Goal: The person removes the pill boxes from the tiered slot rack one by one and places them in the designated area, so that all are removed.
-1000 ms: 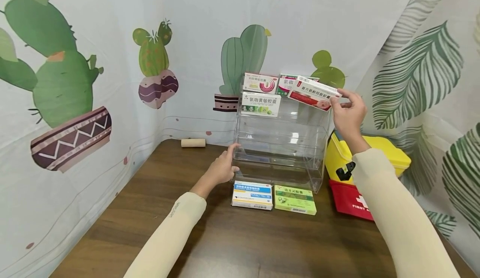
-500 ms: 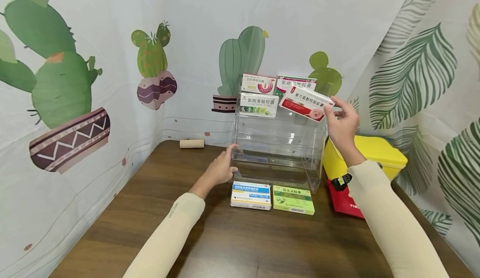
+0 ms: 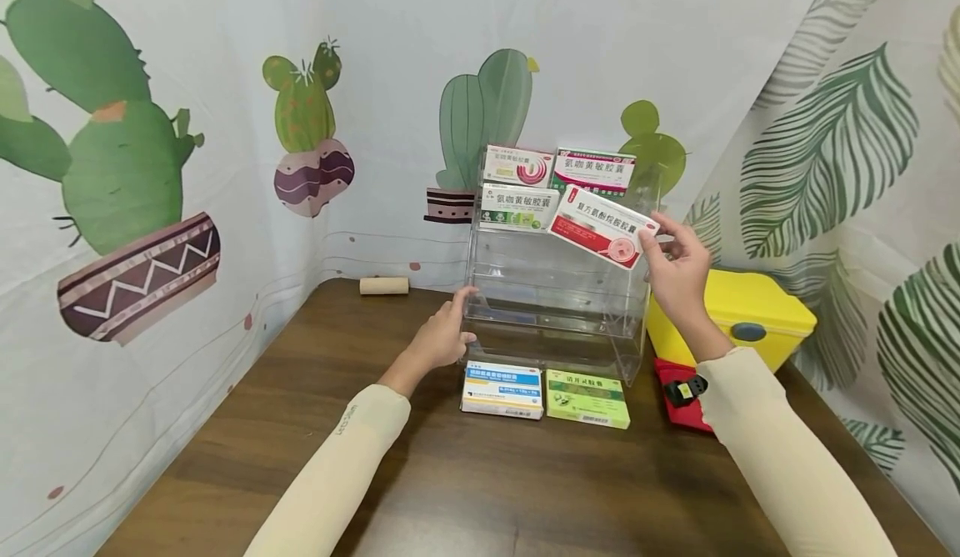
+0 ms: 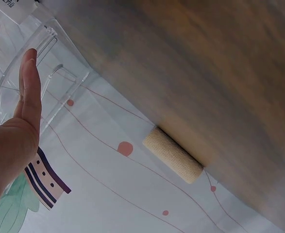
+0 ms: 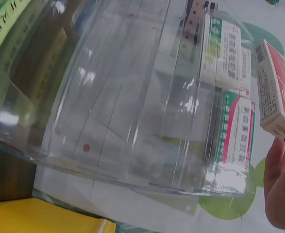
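A clear acrylic display rack [image 3: 555, 278] with stepped tiers stands on the table. My left hand [image 3: 441, 336] rests against its left side, fingers fairly straight in the left wrist view. Between thumb and fingers, my right hand [image 3: 678, 269] pinches the right end of a white-and-red medicine box [image 3: 602, 228]. That box tilts down to the right, in front of the rack's second tier. Two boxes fill the top tier: a white-and-pink box [image 3: 517, 165] and a pink-and-green box [image 3: 594, 170]. A white-and-green box [image 3: 517, 208] sits on the second tier, at the left.
A blue-and-white box [image 3: 502, 390] and a yellow-green box [image 3: 587, 397] lie on the table before the rack. To the right stand a yellow case [image 3: 750, 315] and a red pouch [image 3: 681, 411]. A tan roll [image 3: 384, 286] lies by the back wall.
My right hand has brought the white-and-red box down and slightly left, from the top tier's front to the second tier's level, uncovering the pink-and-green box. My left hand stays on the rack.
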Action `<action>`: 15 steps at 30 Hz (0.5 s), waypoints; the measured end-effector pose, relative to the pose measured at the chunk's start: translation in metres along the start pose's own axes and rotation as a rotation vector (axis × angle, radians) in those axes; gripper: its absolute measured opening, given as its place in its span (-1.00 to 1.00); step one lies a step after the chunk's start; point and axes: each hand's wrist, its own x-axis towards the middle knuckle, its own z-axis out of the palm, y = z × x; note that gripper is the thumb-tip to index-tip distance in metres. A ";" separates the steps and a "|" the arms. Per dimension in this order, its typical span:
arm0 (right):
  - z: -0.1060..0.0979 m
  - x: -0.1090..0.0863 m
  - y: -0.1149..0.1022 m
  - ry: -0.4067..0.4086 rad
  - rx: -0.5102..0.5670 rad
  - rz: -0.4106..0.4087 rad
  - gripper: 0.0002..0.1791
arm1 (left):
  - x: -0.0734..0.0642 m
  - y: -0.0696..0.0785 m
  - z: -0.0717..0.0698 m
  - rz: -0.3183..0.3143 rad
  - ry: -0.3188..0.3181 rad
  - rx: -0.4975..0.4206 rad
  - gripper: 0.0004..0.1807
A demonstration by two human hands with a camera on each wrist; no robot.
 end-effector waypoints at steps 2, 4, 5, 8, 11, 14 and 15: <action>-0.001 -0.005 -0.002 -0.013 0.015 0.003 -0.62 | 0.000 0.000 0.000 -0.002 -0.005 0.001 -0.08; -0.002 -0.009 -0.002 -0.024 0.030 0.005 -0.61 | 0.000 0.001 0.001 -0.010 -0.008 0.006 -0.08; -0.002 -0.010 -0.003 -0.027 0.036 0.006 -0.60 | 0.000 0.001 0.001 -0.014 -0.009 0.008 -0.08; -0.003 -0.014 -0.002 -0.026 0.088 0.024 -0.60 | 0.001 0.002 0.001 -0.020 -0.007 0.014 -0.08; -0.003 -0.017 -0.003 -0.022 0.127 0.048 -0.61 | 0.001 0.003 0.001 -0.020 -0.006 0.010 -0.08; -0.004 -0.022 -0.005 -0.035 0.134 0.069 -0.61 | 0.001 0.002 0.001 -0.021 -0.007 -0.002 -0.08; -0.004 -0.024 -0.006 -0.040 0.135 0.074 -0.61 | 0.000 0.002 0.002 -0.022 -0.009 -0.007 -0.08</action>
